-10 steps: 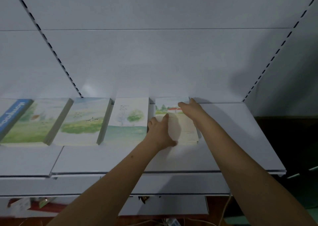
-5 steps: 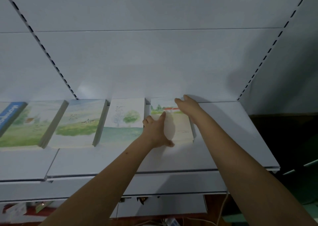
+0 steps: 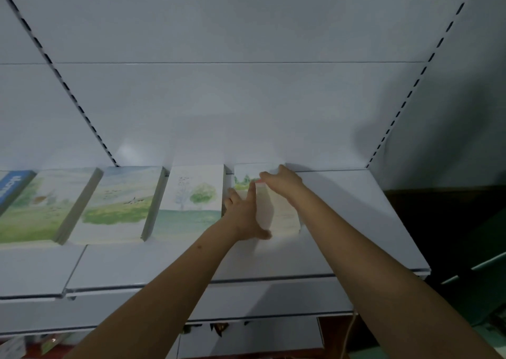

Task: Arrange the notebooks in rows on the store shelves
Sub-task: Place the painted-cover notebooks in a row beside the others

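Note:
A row of watercolour-cover notebooks lies flat on the white shelf (image 3: 356,221). The rightmost notebook stack (image 3: 282,213), with a small house and trees on its cover, sits against the back panel. My left hand (image 3: 243,211) lies flat on its left part, fingers spread. My right hand (image 3: 282,180) rests on its far right corner, fingers curled over the top edge. To its left lies a tree-cover notebook (image 3: 191,202), then a green-field notebook (image 3: 120,202), another landscape notebook (image 3: 38,208), and a blue notebook (image 3: 11,186) at the frame edge.
The white back panel has slotted uprights at left (image 3: 68,93) and right (image 3: 405,101). A lower shelf (image 3: 246,304) juts out below. Dark floor and green items lie to the right. Small objects and a cable show under the shelves.
Both hands stay on the rightmost notebook stack, which has slid slightly toward the back panel. My right hand has shifted a little along its far edge.

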`<state>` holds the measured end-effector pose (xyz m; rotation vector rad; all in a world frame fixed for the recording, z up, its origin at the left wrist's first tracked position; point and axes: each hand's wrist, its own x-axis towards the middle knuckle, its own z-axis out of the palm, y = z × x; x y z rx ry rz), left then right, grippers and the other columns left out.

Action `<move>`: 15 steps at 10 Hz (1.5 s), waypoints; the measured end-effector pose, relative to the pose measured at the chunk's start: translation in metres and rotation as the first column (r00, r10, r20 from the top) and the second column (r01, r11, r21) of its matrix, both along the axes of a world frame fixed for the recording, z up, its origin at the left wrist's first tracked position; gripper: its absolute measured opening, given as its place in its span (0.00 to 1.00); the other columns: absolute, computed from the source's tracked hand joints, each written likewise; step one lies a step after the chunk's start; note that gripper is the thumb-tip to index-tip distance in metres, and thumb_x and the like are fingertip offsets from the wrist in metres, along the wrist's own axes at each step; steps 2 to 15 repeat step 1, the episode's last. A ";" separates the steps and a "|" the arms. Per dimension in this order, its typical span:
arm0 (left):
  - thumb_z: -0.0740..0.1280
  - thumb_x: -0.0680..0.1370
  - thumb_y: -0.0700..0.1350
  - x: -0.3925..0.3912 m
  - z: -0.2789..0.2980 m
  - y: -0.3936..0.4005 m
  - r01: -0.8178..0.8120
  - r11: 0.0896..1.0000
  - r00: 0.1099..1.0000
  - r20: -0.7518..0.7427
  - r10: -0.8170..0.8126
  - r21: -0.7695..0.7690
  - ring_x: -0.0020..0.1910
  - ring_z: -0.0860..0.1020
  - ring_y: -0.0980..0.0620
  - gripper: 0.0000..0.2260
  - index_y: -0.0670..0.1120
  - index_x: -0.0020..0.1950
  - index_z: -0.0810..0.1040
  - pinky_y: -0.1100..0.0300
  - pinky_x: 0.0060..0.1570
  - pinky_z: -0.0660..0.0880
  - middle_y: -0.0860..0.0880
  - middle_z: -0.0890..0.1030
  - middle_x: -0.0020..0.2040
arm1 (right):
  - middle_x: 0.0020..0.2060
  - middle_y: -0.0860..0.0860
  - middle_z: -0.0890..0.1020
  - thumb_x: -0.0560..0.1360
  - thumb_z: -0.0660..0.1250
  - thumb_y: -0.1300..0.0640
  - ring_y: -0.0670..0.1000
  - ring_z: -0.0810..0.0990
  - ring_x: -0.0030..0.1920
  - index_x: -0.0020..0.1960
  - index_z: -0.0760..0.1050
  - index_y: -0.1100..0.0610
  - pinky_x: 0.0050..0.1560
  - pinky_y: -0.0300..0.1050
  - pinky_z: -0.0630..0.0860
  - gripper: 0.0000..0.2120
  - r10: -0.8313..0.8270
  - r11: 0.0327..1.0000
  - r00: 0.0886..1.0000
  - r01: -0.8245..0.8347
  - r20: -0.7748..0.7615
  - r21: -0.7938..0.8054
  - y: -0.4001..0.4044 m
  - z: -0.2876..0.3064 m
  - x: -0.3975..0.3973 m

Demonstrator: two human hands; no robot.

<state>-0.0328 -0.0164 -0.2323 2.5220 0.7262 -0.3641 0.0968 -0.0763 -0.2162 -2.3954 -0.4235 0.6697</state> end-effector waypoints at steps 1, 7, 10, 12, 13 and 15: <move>0.77 0.68 0.59 -0.009 0.005 0.001 0.045 0.999 0.995 0.086 -0.045 0.007 0.77 0.36 0.34 0.62 0.54 0.77 0.27 0.39 0.75 0.48 0.37 0.30 0.77 | 0.70 0.59 0.68 0.78 0.57 0.40 0.62 0.67 0.69 0.74 0.62 0.58 0.65 0.53 0.68 0.32 0.022 0.996 0.989 -0.010 0.144 -0.086 -0.002 0.008 -0.001; 0.77 0.68 0.59 -0.009 0.005 0.001 0.045 0.999 0.995 0.086 -0.045 0.007 0.77 0.36 0.34 0.62 0.54 0.77 0.27 0.39 0.75 0.48 0.37 0.30 0.77 | 0.70 0.59 0.68 0.78 0.57 0.40 0.62 0.67 0.69 0.74 0.62 0.58 0.65 0.53 0.68 0.32 0.022 0.996 0.989 -0.010 0.144 -0.086 -0.002 0.008 -0.001; 0.77 0.68 0.59 -0.009 0.005 0.001 0.045 0.999 0.995 0.086 -0.045 0.007 0.77 0.36 0.34 0.62 0.54 0.77 0.27 0.39 0.75 0.48 0.37 0.30 0.77 | 0.70 0.59 0.68 0.78 0.57 0.40 0.62 0.67 0.69 0.74 0.62 0.58 0.65 0.53 0.68 0.32 0.022 0.996 0.989 -0.010 0.144 -0.086 -0.002 0.008 -0.001; 0.77 0.68 0.59 -0.009 0.005 0.001 0.045 0.999 0.995 0.086 -0.045 0.007 0.77 0.36 0.34 0.62 0.54 0.77 0.27 0.39 0.75 0.48 0.37 0.30 0.77 | 0.70 0.59 0.68 0.78 0.57 0.40 0.62 0.67 0.69 0.74 0.62 0.58 0.65 0.53 0.68 0.32 0.022 0.996 0.989 -0.010 0.144 -0.086 -0.002 0.008 -0.001; 0.77 0.68 0.59 -0.009 0.005 0.001 0.045 0.999 0.995 0.086 -0.045 0.007 0.77 0.36 0.34 0.62 0.54 0.77 0.27 0.39 0.75 0.48 0.37 0.30 0.77 | 0.70 0.59 0.68 0.78 0.57 0.40 0.62 0.67 0.69 0.74 0.62 0.58 0.65 0.53 0.68 0.32 0.022 0.996 0.989 -0.010 0.144 -0.086 -0.002 0.008 -0.001; 0.77 0.68 0.59 -0.009 0.005 0.001 0.045 0.999 0.995 0.086 -0.045 0.007 0.77 0.36 0.34 0.62 0.54 0.77 0.27 0.39 0.75 0.48 0.37 0.30 0.77 | 0.70 0.59 0.68 0.78 0.57 0.40 0.62 0.67 0.69 0.74 0.62 0.58 0.65 0.53 0.68 0.32 0.022 0.996 0.989 -0.010 0.144 -0.086 -0.002 0.008 -0.001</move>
